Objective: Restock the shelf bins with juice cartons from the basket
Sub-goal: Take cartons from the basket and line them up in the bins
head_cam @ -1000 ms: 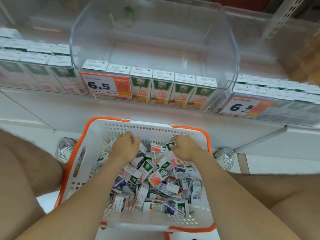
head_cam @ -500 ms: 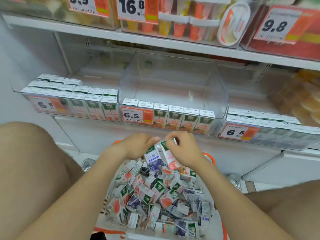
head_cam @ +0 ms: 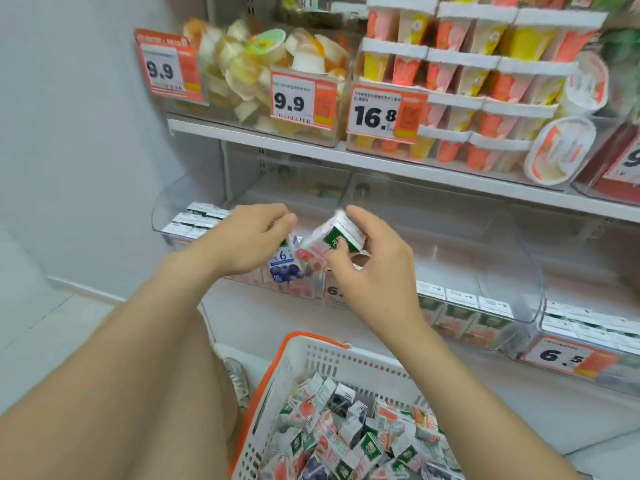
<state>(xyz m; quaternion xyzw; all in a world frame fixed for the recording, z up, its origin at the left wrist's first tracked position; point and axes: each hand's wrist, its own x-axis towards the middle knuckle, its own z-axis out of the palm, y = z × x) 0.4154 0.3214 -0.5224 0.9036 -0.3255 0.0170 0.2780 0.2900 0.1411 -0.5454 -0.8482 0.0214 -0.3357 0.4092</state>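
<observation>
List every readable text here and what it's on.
"9.9": leftmost price tag.
"9.9": second price tag.
"16.8": third price tag.
"6.5": lower price tag on the right bin.
"6": blue carton in the left hand.
"6.": half-hidden tag behind the right hand.
Tags' small print, red-and-white carton print: too blurred.

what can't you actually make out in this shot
Head view:
- blue blueberry-print carton: top hidden by left hand
- green-and-white carton in right hand: print blurred
- orange-and-white price tag: digits covered by right wrist
- white orange-rimmed plastic basket: cut off by bottom edge
</observation>
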